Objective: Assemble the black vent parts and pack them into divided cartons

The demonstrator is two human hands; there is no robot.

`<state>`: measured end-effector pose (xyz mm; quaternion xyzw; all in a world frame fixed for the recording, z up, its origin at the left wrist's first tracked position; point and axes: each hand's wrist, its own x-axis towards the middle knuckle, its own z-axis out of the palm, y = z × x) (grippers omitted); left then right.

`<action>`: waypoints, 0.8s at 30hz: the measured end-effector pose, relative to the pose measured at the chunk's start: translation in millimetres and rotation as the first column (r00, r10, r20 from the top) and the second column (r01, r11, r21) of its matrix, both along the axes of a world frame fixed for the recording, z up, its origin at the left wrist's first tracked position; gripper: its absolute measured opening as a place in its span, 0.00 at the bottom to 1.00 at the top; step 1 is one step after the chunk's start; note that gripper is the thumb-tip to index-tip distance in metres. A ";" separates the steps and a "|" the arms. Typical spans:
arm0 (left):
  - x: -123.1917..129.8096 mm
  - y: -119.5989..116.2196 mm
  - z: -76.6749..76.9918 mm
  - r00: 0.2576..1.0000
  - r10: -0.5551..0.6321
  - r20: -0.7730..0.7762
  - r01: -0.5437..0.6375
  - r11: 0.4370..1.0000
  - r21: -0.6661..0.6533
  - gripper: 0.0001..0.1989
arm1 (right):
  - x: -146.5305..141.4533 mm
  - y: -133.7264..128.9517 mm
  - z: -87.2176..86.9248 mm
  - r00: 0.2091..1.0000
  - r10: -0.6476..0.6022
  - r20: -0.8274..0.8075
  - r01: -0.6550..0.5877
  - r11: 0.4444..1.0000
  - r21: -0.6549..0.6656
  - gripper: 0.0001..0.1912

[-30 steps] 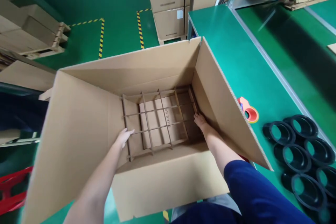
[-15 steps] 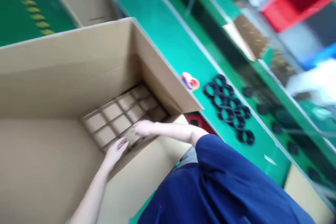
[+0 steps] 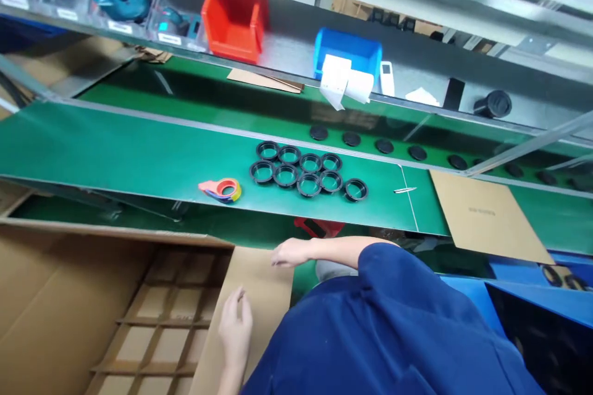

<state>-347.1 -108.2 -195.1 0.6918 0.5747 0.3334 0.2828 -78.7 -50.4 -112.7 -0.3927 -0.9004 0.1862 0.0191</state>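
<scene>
A large cardboard box stands at the lower left, with a cardboard divider grid low inside it. Over the box's near flap, my left hand is raised with its thumb and fingers apart, holding nothing. My right hand hovers by the flap's outer edge, fingers loosely stretched and nothing visible in them. Whether either hand touches the flap I cannot tell. Beyond my hands, several black rings sit grouped on the green workbench. An orange tape dispenser lies to their left.
Several black discs form a row on the belt behind the bench. A cardboard sheet overhangs the bench at right. Above are a red bin, a blue bin and a black cylinder on a shelf. Something red shows below the bench edge.
My view has swung right toward the bench and shelf. Both hands have come up out of the box, away from the divider grid, and are now over or beside its near flap.
</scene>
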 end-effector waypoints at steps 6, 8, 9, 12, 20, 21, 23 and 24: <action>146.5 31.1 0.3 0.919 -0.389 -0.071 0.384 0.921 -0.070 0.20 | 170.1 -0.4 9.1 0.849 -0.516 -0.116 0.513 0.857 -0.055 0.11; 197.5 43.1 8.7 0.875 -0.475 -0.100 0.466 0.879 -0.100 0.20 | 222.9 -0.2 7.3 0.780 -0.605 -0.157 0.598 0.796 -0.092 0.11; 220.9 49.4 14.0 0.851 -0.511 -0.118 0.500 0.859 -0.111 0.20 | 247.5 1.8 5.9 0.748 -0.638 -0.183 0.629 0.769 -0.110 0.11; 276.1 68.7 30.9 0.791 -0.590 -0.162 0.573 0.807 -0.140 0.19 | 311.7 18.7 2.7 0.612 -0.740 -0.278 0.717 0.668 -0.201 0.09; 287.2 99.8 55.7 0.873 -0.460 -0.161 0.437 0.885 -0.157 0.19 | 404.5 150.1 10.8 -0.001 -0.929 -0.370 0.720 0.257 -0.645 0.09; 279.9 100.5 55.6 0.903 -0.401 -0.151 0.378 0.912 -0.161 0.19 | 409.2 170.6 13.4 -0.080 -0.931 -0.355 0.686 0.207 -0.697 0.09; 265.0 100.7 53.9 0.951 -0.286 -0.118 0.263 0.948 -0.177 0.21 | 415.9 210.3 19.2 -0.218 -0.924 -0.314 0.608 0.123 -0.784 0.10; 258.4 100.7 52.6 0.967 -0.234 -0.097 0.213 0.959 -0.188 0.22 | 418.1 228.9 22.2 -0.278 -0.916 -0.289 0.567 0.086 -0.819 0.12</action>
